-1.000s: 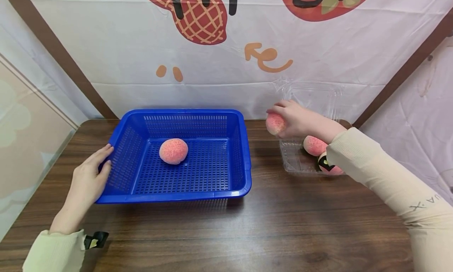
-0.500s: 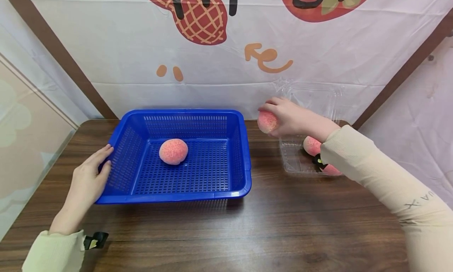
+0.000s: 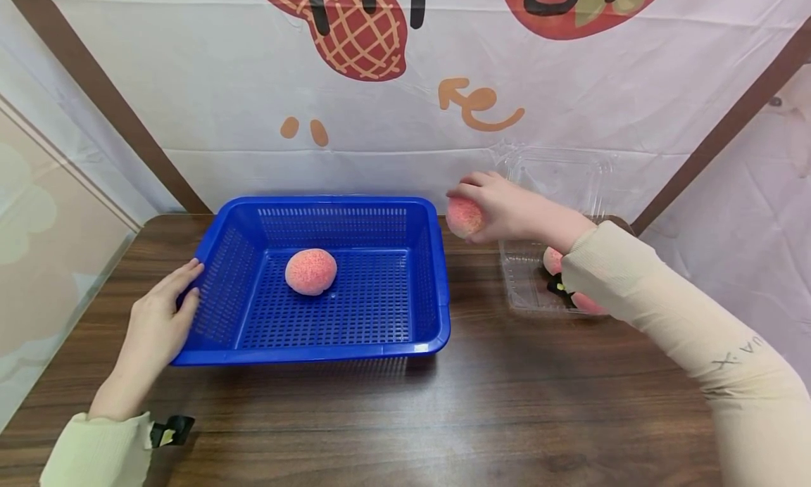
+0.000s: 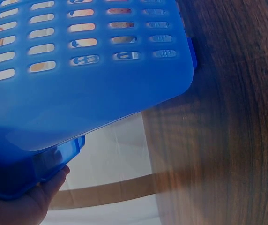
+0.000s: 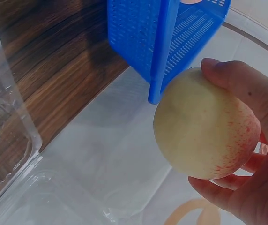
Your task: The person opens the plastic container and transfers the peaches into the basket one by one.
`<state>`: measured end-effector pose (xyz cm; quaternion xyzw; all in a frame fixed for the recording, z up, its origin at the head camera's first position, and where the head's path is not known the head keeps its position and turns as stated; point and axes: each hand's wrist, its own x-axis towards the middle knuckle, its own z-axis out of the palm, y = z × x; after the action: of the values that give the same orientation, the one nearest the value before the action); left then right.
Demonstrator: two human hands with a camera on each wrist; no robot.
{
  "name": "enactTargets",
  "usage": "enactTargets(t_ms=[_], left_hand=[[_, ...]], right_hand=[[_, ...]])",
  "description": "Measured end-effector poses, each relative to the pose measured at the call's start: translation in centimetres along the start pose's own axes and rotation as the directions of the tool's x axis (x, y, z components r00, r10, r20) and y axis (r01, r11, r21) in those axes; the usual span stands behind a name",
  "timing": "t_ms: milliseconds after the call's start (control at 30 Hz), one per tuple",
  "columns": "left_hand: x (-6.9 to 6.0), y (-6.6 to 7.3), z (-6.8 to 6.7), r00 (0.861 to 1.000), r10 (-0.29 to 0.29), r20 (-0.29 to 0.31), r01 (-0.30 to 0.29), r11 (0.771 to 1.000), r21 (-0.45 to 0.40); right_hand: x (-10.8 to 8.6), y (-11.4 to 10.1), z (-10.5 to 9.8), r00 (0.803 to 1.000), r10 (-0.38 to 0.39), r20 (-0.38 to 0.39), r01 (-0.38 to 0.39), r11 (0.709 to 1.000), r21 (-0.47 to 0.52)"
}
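My right hand (image 3: 503, 209) holds a pink peach (image 3: 465, 217) in the air, just beyond the right rim of a blue plastic basket (image 3: 440, 297). The right wrist view shows its pale yellow side, with the thumb and fingers (image 5: 237, 82) curled round the peach (image 5: 199, 124). My left hand (image 3: 158, 318) grips the basket's left rim; in the left wrist view it shows at the lower left, partly hidden by the basket wall (image 4: 92, 93). Inside the basket lies another peach (image 3: 310, 272), apart from the walls.
Behind the right forearm stands a clear plastic clamshell box (image 3: 519, 283), lid raised against the white printed cloth (image 3: 405, 114). Peaches (image 3: 586, 303) in it are partly covered by the sleeve and a black wrist camera strap. All this sits on a dark wooden table (image 3: 469, 402).
My right hand has carried its peach leftward from above the clear box toward the basket's right rim. The left hand, the basket and the peach in it have stayed put.
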<state>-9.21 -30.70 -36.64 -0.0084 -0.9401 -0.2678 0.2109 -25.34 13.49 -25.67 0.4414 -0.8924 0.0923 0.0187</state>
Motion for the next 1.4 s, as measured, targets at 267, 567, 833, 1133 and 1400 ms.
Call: enactTargets(t_ms=[267,567,833,1133,1400], left_hand=[[0.0,0.1,0.0,1.000,0.002,-0.002,-0.002,1.000,0.001],[0.2,0.2,0.0,1.000,0.001,-0.001,-0.001,1.000,-0.002],[0.4,0.3,0.1,1.000,0.006,-0.006,-0.006,1.000,0.000],[0.2,0.3,0.1,1.000,0.008,-0.003,-0.008,1.000,-0.001],[0.1,0.3,-0.1,1.000,-0.001,0.003,0.001,1.000,-0.001]], right_hand=[[0.6,-0.7,-0.1,1.000,-0.028,0.003,0.028,1.000,0.004],[1.5,-1.5,-0.2,0.998,-0.061,-0.007,0.061,0.998,-0.002],[2.2,-2.1,-0.4,0.997,-0.074,0.004,0.074,0.997,-0.006],[3.0,-2.9,-0.4,0.995,-0.095,0.012,0.095,0.995,0.008],[3.8,-3.9,-0.4,0.994,-0.098,0.042,0.097,0.995,0.010]])
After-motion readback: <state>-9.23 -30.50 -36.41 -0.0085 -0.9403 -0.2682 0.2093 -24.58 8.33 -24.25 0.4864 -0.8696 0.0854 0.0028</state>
